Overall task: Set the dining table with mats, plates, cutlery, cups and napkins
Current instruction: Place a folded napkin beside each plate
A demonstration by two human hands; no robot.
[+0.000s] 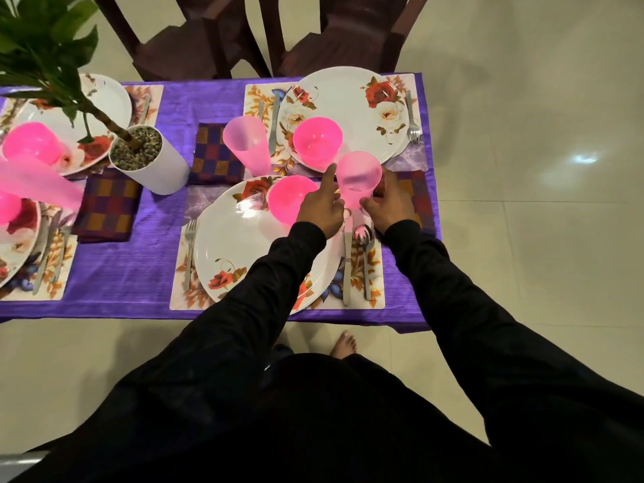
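Observation:
A pale pink cup [359,177] stands at the upper right corner of the near floral mat [195,298], above the knife [347,266] and spoon [364,252]. My right hand [395,203] grips its lower part, thumb in front and fingers behind. My left hand [320,207] is beside it, its straight index finger touching the cup's left side. The near rose-patterned plate [240,249] carries a bright pink bowl [285,200], with a fork [190,245] on its left. A checked napkin [420,200] lies partly under my right hand.
The far setting has a plate [352,99], pink bowl [317,137], cup [245,141] and napkin [214,155]. A white plant pot [153,162] stands mid-table, with more settings to its left. Two dark chairs [195,40] stand behind. The purple tablecloth [430,134] ends close on the right.

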